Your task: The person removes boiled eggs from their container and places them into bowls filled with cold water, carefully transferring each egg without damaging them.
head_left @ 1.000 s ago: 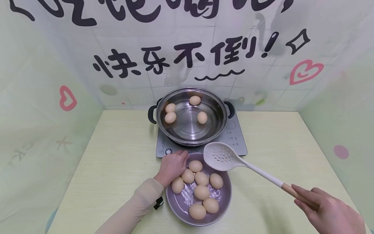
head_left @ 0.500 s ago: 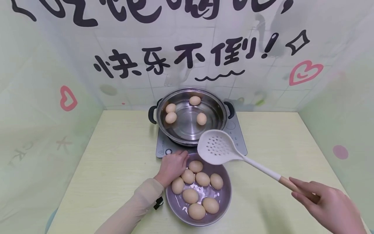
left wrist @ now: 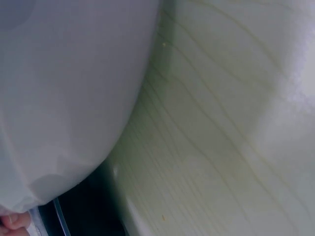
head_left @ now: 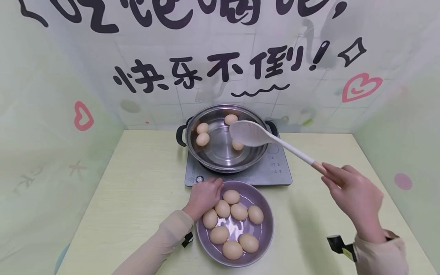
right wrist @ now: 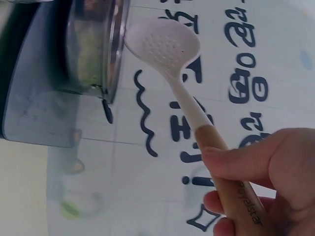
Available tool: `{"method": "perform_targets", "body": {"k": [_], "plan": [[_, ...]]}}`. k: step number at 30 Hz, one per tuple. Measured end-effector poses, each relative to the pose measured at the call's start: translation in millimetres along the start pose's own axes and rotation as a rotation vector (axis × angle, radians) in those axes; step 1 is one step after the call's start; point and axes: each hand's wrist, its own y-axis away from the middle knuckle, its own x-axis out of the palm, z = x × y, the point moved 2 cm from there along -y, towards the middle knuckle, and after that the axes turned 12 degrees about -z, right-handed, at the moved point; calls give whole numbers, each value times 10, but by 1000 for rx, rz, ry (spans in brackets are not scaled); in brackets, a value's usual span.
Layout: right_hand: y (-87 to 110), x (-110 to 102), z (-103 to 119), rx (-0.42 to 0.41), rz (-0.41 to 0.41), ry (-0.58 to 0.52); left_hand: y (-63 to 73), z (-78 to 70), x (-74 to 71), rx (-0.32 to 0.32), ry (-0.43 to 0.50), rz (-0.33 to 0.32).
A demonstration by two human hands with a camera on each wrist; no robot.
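Observation:
My right hand [head_left: 355, 191] grips the wooden handle of a white slotted spoon [head_left: 249, 133]. The spoon's perforated head is over the steel pot [head_left: 221, 154], overlapping one egg [head_left: 237, 145] inside it. Several brown eggs lie in the pot. At the upper left rim of a purple-grey bowl [head_left: 265, 231], my left hand [head_left: 204, 196] holds the edge. More eggs [head_left: 232, 249] sit in the bowl with a little liquid. In the left wrist view, fingertips [left wrist: 15, 221] show beside the bowl's underside. The right wrist view shows thumb and fingers round the handle [right wrist: 221, 172].
The pot stands on a grey induction cooktop [head_left: 261, 178], its black handles [head_left: 181, 135] to the sides. The bowl sits directly in front of it on a pale wooden table [head_left: 137, 183]. A printed sheet [head_left: 148, 42] with lettering covers the back, and sheets line both sides.
My right hand has carried the slotted spoon forward and up from above the bowl to over the pot. One egg in the bowl has rolled left. My left hand stays at the rim.

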Motion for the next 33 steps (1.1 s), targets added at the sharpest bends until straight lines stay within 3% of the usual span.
{"method": "perform_targets", "body": {"k": [6, 15, 33], "plan": [[-55, 288, 39, 0, -108, 23, 12, -11, 4, 2, -7, -1], [-47, 534, 59, 35, -145, 33, 16, -27, 4, 6, -4, -8], [151, 480, 212, -120, -109, 27, 20, -2, 15, 13, -4, -29]]}}
